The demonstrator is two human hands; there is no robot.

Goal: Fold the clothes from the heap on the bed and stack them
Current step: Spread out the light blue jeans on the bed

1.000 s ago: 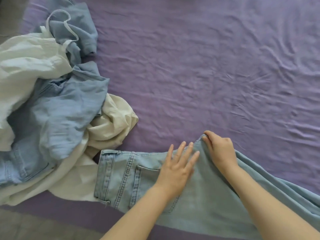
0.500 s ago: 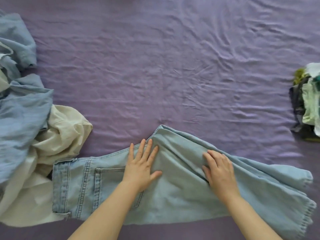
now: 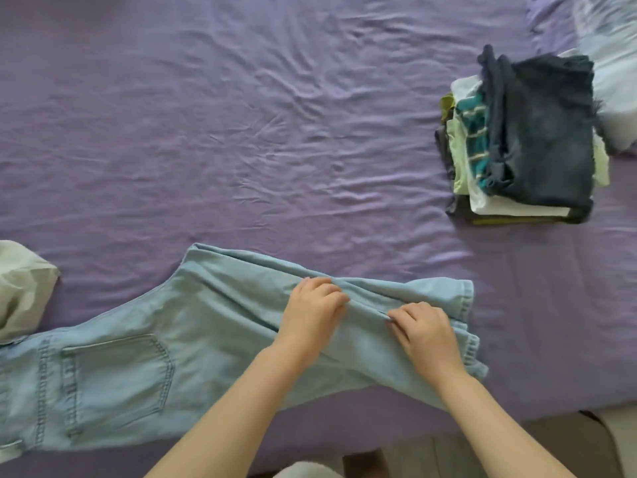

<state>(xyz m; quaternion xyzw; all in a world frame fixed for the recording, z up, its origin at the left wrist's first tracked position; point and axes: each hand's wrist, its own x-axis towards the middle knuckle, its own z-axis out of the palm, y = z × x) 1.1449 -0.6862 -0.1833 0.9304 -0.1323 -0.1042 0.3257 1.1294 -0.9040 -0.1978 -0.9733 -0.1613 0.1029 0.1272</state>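
Observation:
Light blue jeans [image 3: 193, 336] lie flat along the near edge of the purple bed [image 3: 241, 132], waistband at the far left, leg hems at the right. My left hand [image 3: 312, 312] pinches a lengthwise crease in the upper leg. A short way to its right, my right hand [image 3: 422, 331] pinches the same crease, near the hems. A stack of folded clothes [image 3: 524, 139], topped by dark denim, sits at the right. Only a cream corner of the heap [image 3: 24, 288] shows at the left edge.
Pale bedding or a pillow [image 3: 613, 63] lies behind the stack at the top right. The bed's near edge runs along the bottom, with floor [image 3: 568, 443] visible below it at the right.
The view has swung right, so the heap has nearly left the frame and the stack is in full view. Both hands have slid rightwards along the jeans' legs and now pinch a crease.

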